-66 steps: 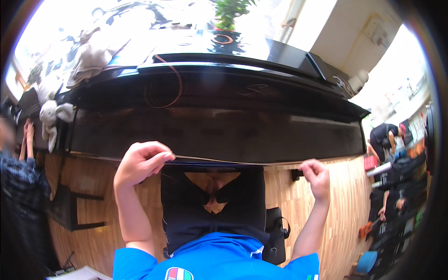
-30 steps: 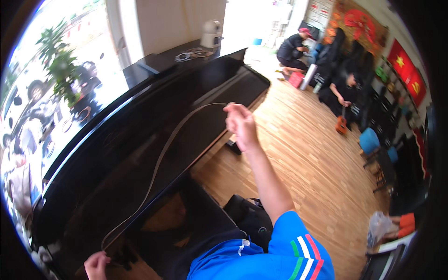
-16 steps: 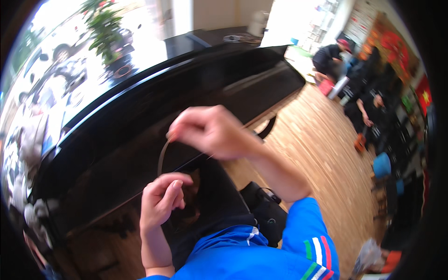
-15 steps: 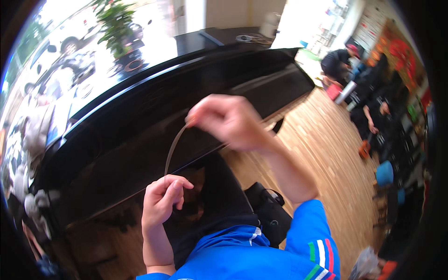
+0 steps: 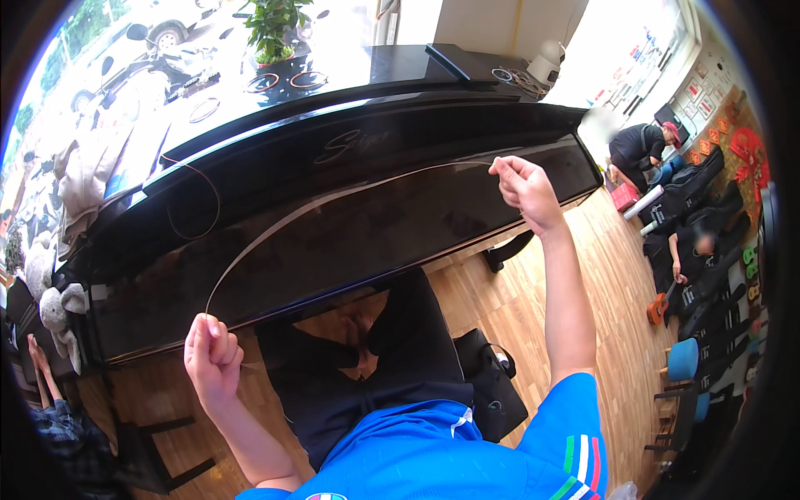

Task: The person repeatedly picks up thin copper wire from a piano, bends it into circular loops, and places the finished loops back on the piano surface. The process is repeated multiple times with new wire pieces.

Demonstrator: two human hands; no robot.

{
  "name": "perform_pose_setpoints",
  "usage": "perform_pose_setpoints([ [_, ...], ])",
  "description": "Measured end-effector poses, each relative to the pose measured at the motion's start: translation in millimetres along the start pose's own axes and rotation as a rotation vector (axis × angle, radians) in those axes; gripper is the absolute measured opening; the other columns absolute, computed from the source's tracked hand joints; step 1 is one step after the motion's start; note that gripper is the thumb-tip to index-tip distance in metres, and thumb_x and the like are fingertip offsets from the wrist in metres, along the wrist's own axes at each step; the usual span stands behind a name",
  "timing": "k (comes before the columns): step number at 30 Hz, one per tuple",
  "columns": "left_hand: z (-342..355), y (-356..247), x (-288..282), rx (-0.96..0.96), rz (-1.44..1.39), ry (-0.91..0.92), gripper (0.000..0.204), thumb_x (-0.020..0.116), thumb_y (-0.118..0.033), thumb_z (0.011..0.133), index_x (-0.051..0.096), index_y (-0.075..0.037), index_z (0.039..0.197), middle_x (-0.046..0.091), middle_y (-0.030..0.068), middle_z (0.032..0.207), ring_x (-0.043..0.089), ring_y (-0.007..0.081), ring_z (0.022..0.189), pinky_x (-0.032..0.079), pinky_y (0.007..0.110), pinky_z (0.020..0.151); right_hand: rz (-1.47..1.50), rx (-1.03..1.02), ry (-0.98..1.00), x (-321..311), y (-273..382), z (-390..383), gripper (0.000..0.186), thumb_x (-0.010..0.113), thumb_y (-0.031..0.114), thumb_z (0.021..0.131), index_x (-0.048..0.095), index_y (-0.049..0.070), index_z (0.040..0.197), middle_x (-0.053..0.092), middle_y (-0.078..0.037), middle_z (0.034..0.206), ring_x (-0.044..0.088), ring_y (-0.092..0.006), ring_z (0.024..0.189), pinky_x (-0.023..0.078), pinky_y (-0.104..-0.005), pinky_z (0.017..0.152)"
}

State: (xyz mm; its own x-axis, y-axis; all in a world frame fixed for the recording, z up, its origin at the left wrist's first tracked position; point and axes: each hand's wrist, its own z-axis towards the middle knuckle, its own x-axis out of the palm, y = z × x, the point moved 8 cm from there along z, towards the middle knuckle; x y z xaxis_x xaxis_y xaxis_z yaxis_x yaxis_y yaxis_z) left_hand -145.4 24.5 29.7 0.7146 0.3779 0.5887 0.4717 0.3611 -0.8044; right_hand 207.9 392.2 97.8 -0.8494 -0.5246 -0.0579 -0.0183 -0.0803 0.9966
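Note:
A long, thin, pale strip (image 5: 333, 197) arches between my two hands, above the closed lid of a black piano. My left hand (image 5: 213, 358), lower and nearer my body, pinches one end between thumb and fingers. At the other end, my right hand (image 5: 527, 190) grips the strip with its fingertips, the arm reaching forward and right. The strip looks widest along its middle and narrows toward both ends; its material cannot be told. To the left, a thin brown loop (image 5: 219, 198) hangs over the piano's edge, apart from both hands.
The black piano (image 5: 375, 250) spans the space before my lap. On its top are ring-shaped coils (image 5: 309, 80), a potted plant (image 5: 275, 33), a dark flat case (image 5: 458, 63) and a white device (image 5: 546, 62). Grey plush toys (image 5: 57, 308) sit left; a black bag (image 5: 492, 392) stands right.
My hands have moved apart, the left down and left, the right to the right. The strip now stretches wide between them, and my view has shifted.

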Motion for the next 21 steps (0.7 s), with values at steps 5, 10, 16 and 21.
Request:
perform_pose_setpoints([
  [5, -8.8, 16.4, 9.0, -0.190, 0.632, 0.092, 0.026, 0.049, -0.016, 0.102, 0.062, 0.002, 0.089, 0.062, 0.0055, 0.070, 0.055, 0.0102, 0.058, 0.046, 0.024, 0.056, 0.283, 0.017, 0.211, 19.3, 9.8, -19.7, 0.022, 0.060, 0.024, 0.100, 0.058, 0.006, 0.087, 0.036, 0.009, 0.060, 0.026, -0.0006, 0.048, 0.019, -0.0192, 0.045],
  [10, -24.2, 3.5, 54.1, -0.199, 1.275, 0.486, 0.031, 0.074, -0.013, 0.081, 0.070, 0.003, 0.107, 0.069, 0.0157, 0.116, 0.068, 0.0281, 0.104, 0.052, 0.033, 0.091, 0.363, 0.050, 0.345, 52.9, 21.9, -43.4, 0.019, 0.065, 0.017, 0.093, 0.056, 0.007, 0.079, 0.041, 0.007, 0.062, 0.030, -0.0010, 0.049, 0.021, -0.0190, 0.045],
  [16, -3.6, -8.4, 154.7, 0.392, 1.061, 0.235, 0.033, 0.065, -0.008, 0.088, 0.062, 0.003, 0.120, 0.066, 0.0159, 0.115, 0.064, 0.0234, 0.107, 0.047, 0.034, 0.096, -0.039, 0.031, 0.526, 147.2, -8.0, -68.4, 0.021, 0.072, 0.024, 0.090, 0.067, 0.005, 0.082, 0.058, 0.005, 0.068, 0.048, -0.0022, 0.065, 0.038, -0.0219, 0.057],
  [21, 31.0, 83.5, 175.0, -0.239, 0.940, 0.323, 0.038, 0.065, -0.017, 0.095, 0.059, -0.001, 0.129, 0.072, 0.0111, 0.095, 0.066, 0.0126, 0.086, 0.051, 0.027, 0.079, 0.040, 0.064, 0.522, 173.6, -17.9, -66.8, 0.027, 0.060, 0.028, 0.099, 0.069, 0.006, 0.086, 0.056, 0.005, 0.070, 0.045, -0.0026, 0.063, 0.036, -0.0216, 0.057],
])
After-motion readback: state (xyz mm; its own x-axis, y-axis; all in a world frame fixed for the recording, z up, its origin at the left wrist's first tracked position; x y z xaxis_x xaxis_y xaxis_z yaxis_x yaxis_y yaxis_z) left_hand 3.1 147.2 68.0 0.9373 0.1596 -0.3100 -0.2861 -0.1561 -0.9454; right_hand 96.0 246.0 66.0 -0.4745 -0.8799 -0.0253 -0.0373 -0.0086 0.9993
